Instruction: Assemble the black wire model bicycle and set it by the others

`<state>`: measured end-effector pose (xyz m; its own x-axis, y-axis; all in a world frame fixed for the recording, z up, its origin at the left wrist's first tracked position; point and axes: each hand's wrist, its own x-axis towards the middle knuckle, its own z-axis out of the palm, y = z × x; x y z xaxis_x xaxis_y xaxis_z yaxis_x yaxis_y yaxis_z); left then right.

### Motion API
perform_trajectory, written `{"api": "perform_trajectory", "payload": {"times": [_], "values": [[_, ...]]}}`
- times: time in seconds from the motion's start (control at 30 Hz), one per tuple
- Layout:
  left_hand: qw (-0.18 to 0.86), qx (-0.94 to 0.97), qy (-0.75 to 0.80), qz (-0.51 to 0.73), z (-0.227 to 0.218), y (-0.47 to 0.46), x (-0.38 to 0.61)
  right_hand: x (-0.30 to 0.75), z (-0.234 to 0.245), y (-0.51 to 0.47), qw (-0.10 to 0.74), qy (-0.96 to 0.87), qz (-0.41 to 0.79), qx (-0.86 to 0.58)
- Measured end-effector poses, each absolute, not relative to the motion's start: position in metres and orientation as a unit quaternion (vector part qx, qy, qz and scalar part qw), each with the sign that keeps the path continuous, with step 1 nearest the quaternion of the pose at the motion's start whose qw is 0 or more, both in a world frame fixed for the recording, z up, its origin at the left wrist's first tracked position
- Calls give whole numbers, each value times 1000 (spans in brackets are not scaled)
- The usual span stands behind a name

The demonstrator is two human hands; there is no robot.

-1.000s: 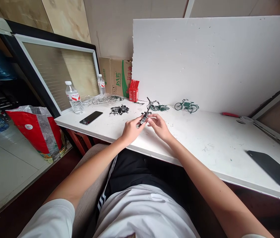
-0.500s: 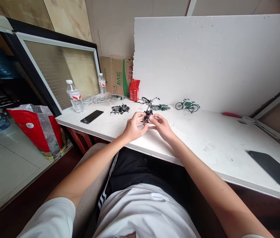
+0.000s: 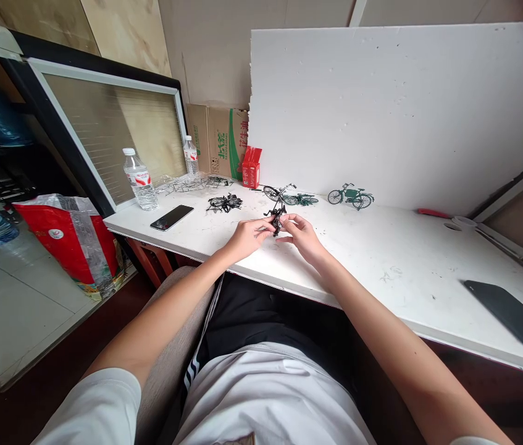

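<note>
In the head view, a small black model bicycle (image 3: 278,221) is held between my two hands just above the front part of the white table. My left hand (image 3: 248,240) pinches its lower left side with thumb and fingertips. From the right, my right hand (image 3: 305,237) grips it with thumb and index finger, the lower fingers loosely apart. Thin dark handlebars and a wheel show behind it; I cannot tell whether they belong to the held model. A green model bicycle (image 3: 301,199) lies just beyond. Another green model bicycle (image 3: 351,196) stands upright farther right.
Black model parts (image 3: 225,203) lie in a heap left of my hands, near a phone (image 3: 171,217). Behind stand a water bottle (image 3: 141,180), a red box (image 3: 251,167) and a carton (image 3: 217,141). A dark flat object (image 3: 511,315) lies at the right edge.
My left fingers have shifted down and flattened around the black model, so more of it shows. The model has turned slightly; my right hand stays nearly in place.
</note>
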<state>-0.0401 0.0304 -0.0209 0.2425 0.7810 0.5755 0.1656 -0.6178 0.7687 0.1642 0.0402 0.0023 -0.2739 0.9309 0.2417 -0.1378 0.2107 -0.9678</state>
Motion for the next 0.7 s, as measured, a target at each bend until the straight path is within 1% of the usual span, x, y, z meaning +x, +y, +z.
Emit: {"api": "perform_trajectory", "payload": {"times": [0.3, 0.47, 0.7], "values": [[216, 736, 344, 541, -20, 32, -44, 161, -2, 40, 481, -621, 519, -337], [199, 726, 362, 550, -20, 31, -43, 160, -3, 39, 472, -629, 513, -345], [97, 767, 346, 532, -21, 30, -41, 161, -5, 39, 471, -633, 505, -350]]}}
